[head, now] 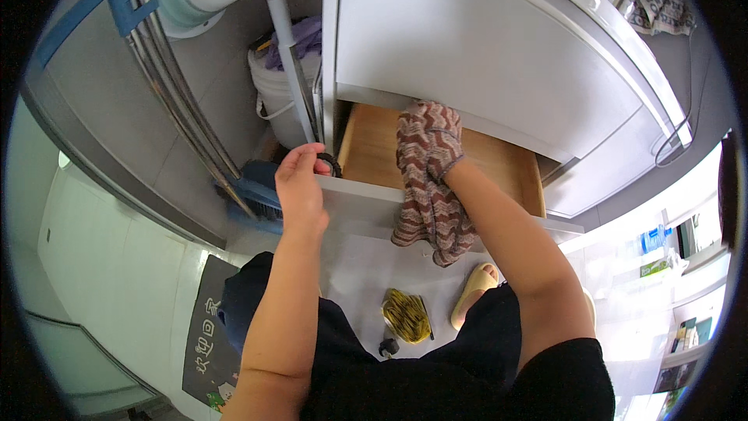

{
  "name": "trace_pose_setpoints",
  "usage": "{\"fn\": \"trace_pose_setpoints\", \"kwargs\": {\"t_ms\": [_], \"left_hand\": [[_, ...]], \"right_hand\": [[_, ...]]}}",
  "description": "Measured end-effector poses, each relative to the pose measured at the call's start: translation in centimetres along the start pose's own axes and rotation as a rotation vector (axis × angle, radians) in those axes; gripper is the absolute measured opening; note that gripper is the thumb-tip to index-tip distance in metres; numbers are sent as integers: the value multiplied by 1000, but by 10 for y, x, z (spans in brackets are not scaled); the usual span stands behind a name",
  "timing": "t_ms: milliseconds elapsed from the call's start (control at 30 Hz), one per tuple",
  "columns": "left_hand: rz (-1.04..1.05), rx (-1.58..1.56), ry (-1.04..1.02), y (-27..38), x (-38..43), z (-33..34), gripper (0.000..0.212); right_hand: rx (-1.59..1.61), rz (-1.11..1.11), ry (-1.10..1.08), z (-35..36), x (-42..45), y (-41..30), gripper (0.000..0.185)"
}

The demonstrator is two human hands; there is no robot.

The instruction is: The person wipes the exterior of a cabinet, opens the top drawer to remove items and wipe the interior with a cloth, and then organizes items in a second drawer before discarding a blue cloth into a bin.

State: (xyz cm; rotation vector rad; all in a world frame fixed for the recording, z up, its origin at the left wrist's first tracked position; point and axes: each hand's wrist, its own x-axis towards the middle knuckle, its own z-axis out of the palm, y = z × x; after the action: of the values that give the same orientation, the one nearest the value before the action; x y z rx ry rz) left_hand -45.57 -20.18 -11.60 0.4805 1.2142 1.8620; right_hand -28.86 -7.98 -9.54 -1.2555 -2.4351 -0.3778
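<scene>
My left hand [301, 181] is at the left front corner of a pulled-out drawer [368, 134] with a wooden inside. Its curled fingers pinch a black, ridged, ring-like band [332, 164], partly hidden by them. A brown and beige zigzag knit cloth [429, 187] covers my right hand up to the wrist [459, 171], hiding the fingers. That hand is above the drawer, close to the lower edge of the white cabinet front [467, 41]. Loose cloth hangs over the white drawer front [362, 199].
Steel-handled cleaning tools [175, 93] and a blue brush [257, 199] stand left of a white bucket [280, 99]. On the floor between my feet lies a yellow-green bundle [406, 316] near a small black object [388, 348]. A grey mat [210, 327] lies at left.
</scene>
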Motion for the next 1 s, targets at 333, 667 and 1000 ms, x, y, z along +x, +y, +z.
{"fn": "trace_pose_setpoints", "kwargs": {"t_ms": [333, 667, 1000], "left_hand": [[-18, -37, -20, -6, -9, 5, 15], [-27, 9, 23, -1, -14, -3, 17], [-16, -31, 25, 3, -14, 1, 16]], "right_hand": [[148, -169, -66, 26, 46, -61, 21], [121, -317, -92, -14, 49, -82, 15], [365, -194, -101, -37, 50, -64, 24]]}}
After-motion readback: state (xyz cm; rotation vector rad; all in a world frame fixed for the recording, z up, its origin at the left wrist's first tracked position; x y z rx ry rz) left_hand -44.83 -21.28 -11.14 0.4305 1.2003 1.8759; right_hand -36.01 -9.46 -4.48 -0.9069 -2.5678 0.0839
